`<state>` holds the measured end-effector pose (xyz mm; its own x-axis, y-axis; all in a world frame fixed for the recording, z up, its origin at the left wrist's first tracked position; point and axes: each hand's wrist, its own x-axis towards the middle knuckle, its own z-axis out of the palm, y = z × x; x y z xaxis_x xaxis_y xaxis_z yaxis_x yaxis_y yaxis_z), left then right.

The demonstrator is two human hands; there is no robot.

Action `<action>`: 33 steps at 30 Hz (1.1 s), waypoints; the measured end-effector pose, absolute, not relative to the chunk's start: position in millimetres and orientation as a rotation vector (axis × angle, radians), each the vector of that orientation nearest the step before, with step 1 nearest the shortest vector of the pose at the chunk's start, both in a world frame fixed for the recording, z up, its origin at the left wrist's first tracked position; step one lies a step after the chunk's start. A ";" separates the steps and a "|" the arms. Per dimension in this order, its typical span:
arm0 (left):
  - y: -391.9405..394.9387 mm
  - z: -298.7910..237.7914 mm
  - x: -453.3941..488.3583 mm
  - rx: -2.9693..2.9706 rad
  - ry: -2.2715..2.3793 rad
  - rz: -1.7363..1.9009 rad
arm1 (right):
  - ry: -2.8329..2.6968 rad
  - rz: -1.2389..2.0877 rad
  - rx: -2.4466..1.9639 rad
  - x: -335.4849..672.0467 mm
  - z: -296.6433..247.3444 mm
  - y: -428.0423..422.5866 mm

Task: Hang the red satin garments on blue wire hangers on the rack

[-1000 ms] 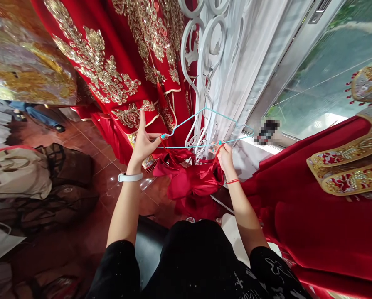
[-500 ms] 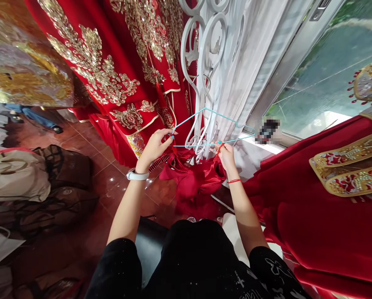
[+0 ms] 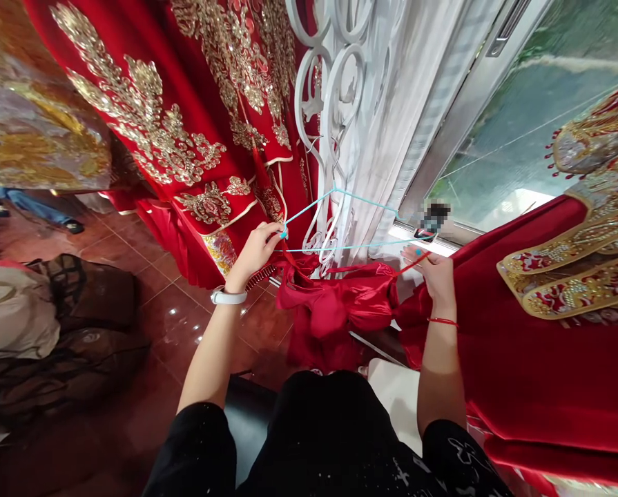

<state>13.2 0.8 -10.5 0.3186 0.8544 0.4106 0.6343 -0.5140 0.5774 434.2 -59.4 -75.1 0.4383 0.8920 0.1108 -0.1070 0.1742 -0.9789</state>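
Observation:
A thin light-blue clothes hanger [image 3: 367, 199] hangs by its hook on the white scrollwork stand [image 3: 361, 76]. My left hand [image 3: 257, 250] pinches the hanger's left corner, where a red strap lies. The red satin garment [image 3: 329, 307] hangs below the bottom bar, its upper edge bunched. At the hanger's right end my right hand [image 3: 437, 273] is closed on the garment's other thin red strap [image 3: 409, 266], which is drawn out taut to the right. Just above those fingers a small blue-green spot shows; I cannot tell what it belongs to.
Red gowns with gold embroidery [image 3: 156, 121] hang at the left. Another embroidered red garment [image 3: 541, 283] is at the right, near the window [image 3: 500, 138]. Dark bags [image 3: 99, 297] lie on the tiled floor. A white seat [image 3: 394, 393] and a black seat [image 3: 249, 411] are close to my body.
My right hand has moved to the right, stretching the red strap and drawing the garment's right side along. My left hand stays at the hanger's left corner. The view has shifted slightly.

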 end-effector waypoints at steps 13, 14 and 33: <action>5.2 -9.4 -1.8 2.278 1.283 0.995 | -1.167 0.711 -1.096 437.4 5.8 -48.9; 4.4 -9.4 -1.4 2.279 1.284 0.993 | -1.200 0.714 -1.113 436.5 9.7 -46.0; -17.7 -37.8 26.9 2.365 1.506 1.240 | -1.830 0.287 -1.357 421.2 38.9 -21.3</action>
